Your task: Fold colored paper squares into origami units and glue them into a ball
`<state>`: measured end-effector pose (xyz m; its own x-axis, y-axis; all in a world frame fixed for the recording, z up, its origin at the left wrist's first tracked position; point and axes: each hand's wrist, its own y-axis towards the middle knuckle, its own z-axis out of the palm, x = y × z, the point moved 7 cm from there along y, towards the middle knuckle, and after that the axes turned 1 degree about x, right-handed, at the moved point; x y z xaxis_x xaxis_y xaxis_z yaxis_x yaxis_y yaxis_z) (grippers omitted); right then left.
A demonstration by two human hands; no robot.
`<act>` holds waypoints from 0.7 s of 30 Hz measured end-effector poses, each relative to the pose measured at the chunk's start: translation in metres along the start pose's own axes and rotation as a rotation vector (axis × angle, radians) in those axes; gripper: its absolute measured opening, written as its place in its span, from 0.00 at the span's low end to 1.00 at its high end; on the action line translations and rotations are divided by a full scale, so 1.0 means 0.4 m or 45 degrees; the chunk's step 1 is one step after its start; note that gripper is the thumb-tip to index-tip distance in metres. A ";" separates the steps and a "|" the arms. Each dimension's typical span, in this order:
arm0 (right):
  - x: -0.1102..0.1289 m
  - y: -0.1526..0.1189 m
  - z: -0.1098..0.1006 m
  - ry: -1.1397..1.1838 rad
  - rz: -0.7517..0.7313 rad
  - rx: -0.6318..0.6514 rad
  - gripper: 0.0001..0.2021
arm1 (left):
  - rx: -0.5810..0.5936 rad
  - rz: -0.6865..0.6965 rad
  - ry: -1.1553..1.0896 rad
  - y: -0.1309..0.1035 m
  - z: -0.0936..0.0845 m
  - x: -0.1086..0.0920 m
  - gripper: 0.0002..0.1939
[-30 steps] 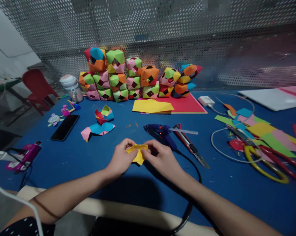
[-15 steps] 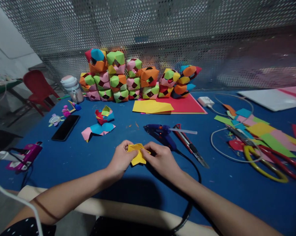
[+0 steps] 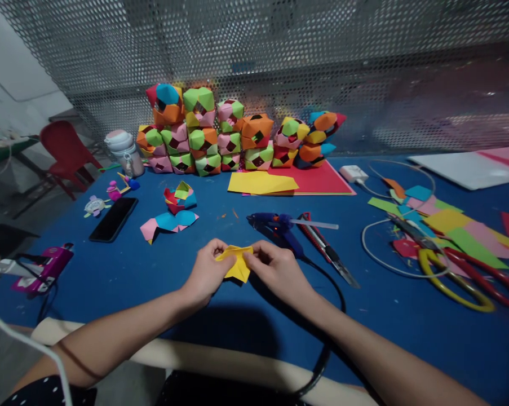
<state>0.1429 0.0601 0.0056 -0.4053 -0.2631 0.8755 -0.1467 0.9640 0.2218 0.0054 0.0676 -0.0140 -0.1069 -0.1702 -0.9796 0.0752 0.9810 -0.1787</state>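
Between both hands, over the middle of the blue table, is a folded piece of yellow paper [image 3: 238, 267] with creased, angled edges. My left hand [image 3: 208, 270] pinches its left side, thumb on top. On the right side, my right hand [image 3: 275, 269] grips it with thumb and fingers; the fingertips behind the paper are partly hidden. Beyond my right hand lies a blue glue gun [image 3: 275, 223] with a clear glue stick in its back and a small red light. Past my left hand are a folded blue and pink paper piece [image 3: 169, 223] and a joined red, green and blue one [image 3: 180, 198].
Stacked colourful paper balls [image 3: 201, 132] line the back by the mesh. A box cutter [image 3: 328, 251], scissors [image 3: 452, 276], paper scraps [image 3: 457, 220] and a white cable lie right. A phone [image 3: 114, 220], bottle [image 3: 124, 152] and purple power strip [image 3: 45, 270] are left. The glue gun's cord passes under my right arm.
The yellow paper has shifted and tilted slightly between my fingers, and its outline looks different. My right fingers have moved a little along its right edge. Everything else stays in place.
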 end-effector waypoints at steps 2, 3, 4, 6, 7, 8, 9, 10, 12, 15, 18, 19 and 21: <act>-0.004 0.002 -0.001 -0.005 0.009 -0.010 0.10 | 0.015 -0.004 0.011 -0.003 0.006 0.000 0.06; -0.006 0.003 -0.003 -0.008 0.016 -0.011 0.10 | 0.027 -0.001 0.009 -0.004 0.009 -0.001 0.06; -0.008 0.004 -0.004 -0.010 0.022 -0.013 0.11 | 0.049 0.006 0.004 -0.005 0.011 -0.005 0.06; -0.008 0.005 -0.007 -0.021 0.021 -0.019 0.11 | 0.117 0.026 -0.003 -0.004 0.016 -0.014 0.08; -0.007 0.005 -0.008 -0.032 0.010 -0.022 0.11 | 0.161 0.034 0.012 -0.003 0.017 -0.019 0.09; -0.005 0.005 -0.008 -0.045 -0.007 -0.021 0.10 | 0.206 0.037 0.044 -0.002 0.018 -0.022 0.09; -0.002 0.004 -0.008 -0.058 -0.028 -0.017 0.10 | 0.244 0.038 0.087 -0.001 0.018 -0.024 0.09; 0.001 0.003 -0.007 -0.075 -0.049 -0.012 0.10 | 0.272 0.042 0.136 0.001 0.017 -0.025 0.09; 0.008 0.000 -0.006 -0.104 -0.086 -0.003 0.10 | 0.294 0.068 0.221 0.006 0.012 -0.026 0.09; 0.014 0.000 -0.009 -0.061 -0.084 0.023 0.10 | 0.277 0.125 0.273 0.010 0.005 -0.026 0.09; 0.016 0.004 -0.018 0.035 -0.052 0.049 0.10 | 0.257 0.146 0.272 0.010 0.003 -0.026 0.08; 0.017 0.006 -0.022 0.039 -0.055 0.043 0.09 | 0.256 0.145 0.269 0.009 0.004 -0.027 0.08; 0.022 0.008 -0.030 0.008 -0.088 0.010 0.08 | 0.273 0.136 0.258 0.007 0.008 -0.029 0.07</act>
<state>0.1496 0.0615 0.0193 -0.3879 -0.3291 0.8609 -0.1816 0.9431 0.2787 0.0099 0.0721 -0.0033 -0.2809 -0.0242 -0.9594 0.3013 0.9469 -0.1121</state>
